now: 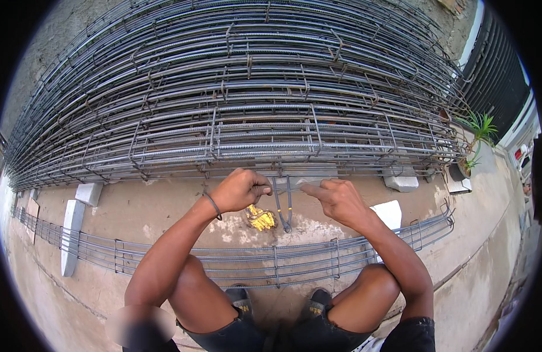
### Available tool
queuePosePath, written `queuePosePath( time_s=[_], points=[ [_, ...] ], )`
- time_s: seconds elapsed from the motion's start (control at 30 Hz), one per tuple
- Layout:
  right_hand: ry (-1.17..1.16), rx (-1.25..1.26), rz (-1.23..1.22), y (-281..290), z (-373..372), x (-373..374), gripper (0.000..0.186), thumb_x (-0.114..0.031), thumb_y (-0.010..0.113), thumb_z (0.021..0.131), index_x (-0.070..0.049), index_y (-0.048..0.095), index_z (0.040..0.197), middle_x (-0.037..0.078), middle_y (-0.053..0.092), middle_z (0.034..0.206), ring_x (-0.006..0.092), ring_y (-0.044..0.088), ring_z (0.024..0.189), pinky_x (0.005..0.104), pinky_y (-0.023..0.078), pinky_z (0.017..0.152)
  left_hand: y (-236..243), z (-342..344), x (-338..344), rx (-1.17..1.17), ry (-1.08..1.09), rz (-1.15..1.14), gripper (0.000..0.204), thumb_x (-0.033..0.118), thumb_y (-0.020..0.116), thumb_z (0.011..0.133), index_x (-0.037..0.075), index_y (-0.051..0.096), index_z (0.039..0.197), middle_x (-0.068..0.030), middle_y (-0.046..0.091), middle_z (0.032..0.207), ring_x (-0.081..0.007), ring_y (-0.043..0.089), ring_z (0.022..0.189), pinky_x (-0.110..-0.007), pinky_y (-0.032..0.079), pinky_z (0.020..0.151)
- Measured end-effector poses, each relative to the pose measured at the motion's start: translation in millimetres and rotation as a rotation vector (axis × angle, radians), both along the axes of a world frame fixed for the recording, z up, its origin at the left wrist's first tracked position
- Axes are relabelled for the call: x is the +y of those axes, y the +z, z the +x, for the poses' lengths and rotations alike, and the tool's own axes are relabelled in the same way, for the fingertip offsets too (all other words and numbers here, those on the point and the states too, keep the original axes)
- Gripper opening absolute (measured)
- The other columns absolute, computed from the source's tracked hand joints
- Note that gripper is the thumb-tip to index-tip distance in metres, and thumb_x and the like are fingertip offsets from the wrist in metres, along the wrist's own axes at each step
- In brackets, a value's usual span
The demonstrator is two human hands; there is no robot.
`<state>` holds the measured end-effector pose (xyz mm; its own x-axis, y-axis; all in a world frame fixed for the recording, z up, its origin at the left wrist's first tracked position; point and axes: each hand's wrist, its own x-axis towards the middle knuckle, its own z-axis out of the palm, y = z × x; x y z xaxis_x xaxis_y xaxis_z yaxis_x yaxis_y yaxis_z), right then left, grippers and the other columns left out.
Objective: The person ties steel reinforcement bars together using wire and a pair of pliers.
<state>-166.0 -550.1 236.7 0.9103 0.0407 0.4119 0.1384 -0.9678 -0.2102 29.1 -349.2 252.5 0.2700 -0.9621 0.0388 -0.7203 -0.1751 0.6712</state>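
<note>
Stirrups (283,202), thin grey steel loops bent into a narrow U, hang at the centre of the frame from a rebar at the bottom front edge of the big stack, their rounded ends dropping toward the concrete ground. Left hand (240,190) is curled shut around the top of the loops just left of centre, a dark band on its wrist. Right hand (336,199) sits just right of the loops, forefinger stretched out with its tip on or near their upper end, the other fingers folded in; whether it grips anything cannot be told. Below the hands, a small yellow bundle (261,218) lies on the ground beside the loops. Behind them, the stack of rebar cages (236,100) fills the upper half of the frame, long ribbed bars tied with rectangular ties. Across the lower middle runs a single flat rebar cage (271,263) over the person's bare knees. White concrete blocks (71,234) stand at the left and under the stack at right. A potted green plant (475,141) sits at the right edge beside a dark fence (500,64).
</note>
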Motion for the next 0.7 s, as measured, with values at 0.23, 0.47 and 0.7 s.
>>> queuePosePath(
  time_s=[0.23,0.47,0.7],
  points=[
    [0.191,-0.013,-0.05,9,-5,-10,0.042,0.002,0.06,0.068,-0.018,0.071,0.104,0.006,0.05,0.063,0.0267,0.055,0.059,0.0375,0.048,0.055,17,-7,11,0.149,-0.149,0.138,0.019,0.019,0.064,0.091,0.001,0.071,0.095,-0.0098,0.066,0.071,-0.0207,0.059,0.064,-0.035,0.047,0.063],
    [0.158,-0.024,0.057,12,-7,-8,0.038,-0.002,0.06,0.074,-0.021,0.072,0.105,0.005,0.054,0.06,0.0266,0.055,0.054,0.0378,0.047,0.051,16,-10,16,0.126,-0.208,0.063,0.022,0.022,0.063,0.092,0.002,0.071,0.098,-0.0148,0.07,0.083,-0.0245,0.066,0.076,-0.036,0.05,0.07],
    [0.119,-0.097,0.05,16,-7,-6,0.03,-0.005,0.064,0.076,-0.018,0.072,0.103,0.006,0.056,0.064,0.0278,0.057,0.057,0.0391,0.048,0.053,9,-24,9,-0.049,-0.072,-0.164,0.019,0.016,0.063,0.091,0.002,0.07,0.103,-0.0177,0.07,0.087,-0.0307,0.068,0.076,-0.037,0.052,0.07]
  ],
)
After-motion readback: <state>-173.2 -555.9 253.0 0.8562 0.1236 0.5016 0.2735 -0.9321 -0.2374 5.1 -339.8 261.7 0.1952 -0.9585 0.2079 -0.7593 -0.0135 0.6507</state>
